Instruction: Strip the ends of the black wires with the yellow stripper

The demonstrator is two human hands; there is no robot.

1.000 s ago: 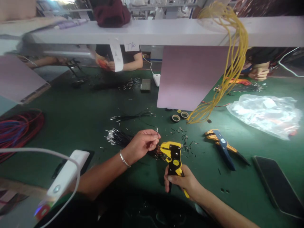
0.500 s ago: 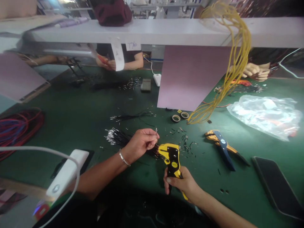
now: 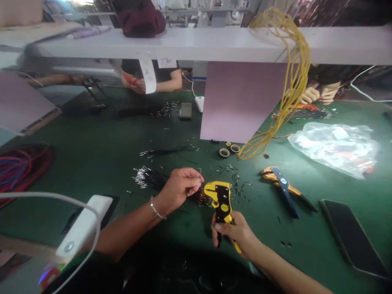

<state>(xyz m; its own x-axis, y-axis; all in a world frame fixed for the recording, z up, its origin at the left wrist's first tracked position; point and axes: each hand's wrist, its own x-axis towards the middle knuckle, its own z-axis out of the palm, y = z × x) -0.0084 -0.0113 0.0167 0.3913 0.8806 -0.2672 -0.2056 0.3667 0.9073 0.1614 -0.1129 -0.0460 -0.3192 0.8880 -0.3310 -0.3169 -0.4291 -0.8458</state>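
Observation:
My right hand [image 3: 234,230] is wrapped round the handles of a yellow and black wire stripper [image 3: 223,202], its jaws turned up and to the left. Just left of those jaws, my left hand [image 3: 185,183] pinches a thin wire [image 3: 200,170] whose end shows above the fingertips. Part of that wire is hidden by the fingers. Below my left hand lies a bundle of black wires [image 3: 151,178], with silvery ends at the left and coppery ends [image 3: 202,198] near the stripper. Small cut scraps [image 3: 235,179] are scattered beyond the stripper.
A second wire stripper [image 3: 283,185], blue and orange, and a phone [image 3: 352,237] lie at right. Behind are tape rolls [image 3: 224,152], hanging yellow wires [image 3: 294,90] and a plastic bag [image 3: 335,149]. A white power strip [image 3: 82,224] is at left. Other people's hands work across the table.
The whole view has shifted slightly, with most things now a little further left. My left hand still pinches the wire, and my right hand still holds the wire stripper close by.

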